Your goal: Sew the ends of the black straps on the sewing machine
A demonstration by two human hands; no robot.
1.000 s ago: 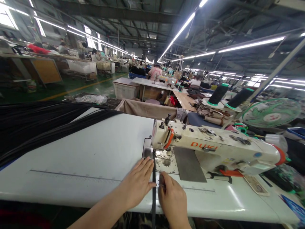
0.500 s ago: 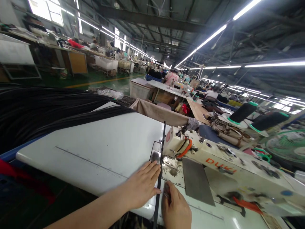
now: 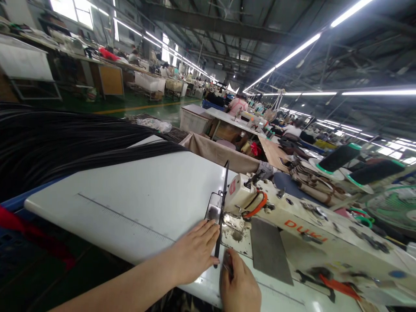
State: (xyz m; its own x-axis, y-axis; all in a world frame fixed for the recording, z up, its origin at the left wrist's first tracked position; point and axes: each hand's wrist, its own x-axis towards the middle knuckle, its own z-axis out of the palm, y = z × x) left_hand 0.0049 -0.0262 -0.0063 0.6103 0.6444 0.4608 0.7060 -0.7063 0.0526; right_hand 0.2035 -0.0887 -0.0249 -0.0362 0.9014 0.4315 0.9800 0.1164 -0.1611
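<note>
My left hand (image 3: 194,252) lies flat on the white sewing table (image 3: 136,199), fingers stretched out against the left side of a narrow black strap (image 3: 222,208). The strap runs under the presser foot of the cream sewing machine (image 3: 292,221) and sticks out behind it. My right hand (image 3: 239,285) is closed at the strap's right side, pinching a small metal tool I cannot name.
A big pile of black straps (image 3: 58,143) covers the table's far left. Thread cones (image 3: 338,157) and a green fan (image 3: 391,206) stand at the right. A beige cloth bin (image 3: 217,154) sits behind the table. Other workers sit at distant tables.
The strap has fed forward through the machine; its near end now lies by my fingertips and more sticks out behind. The view swung left. Both hands stay beside the strap.
</note>
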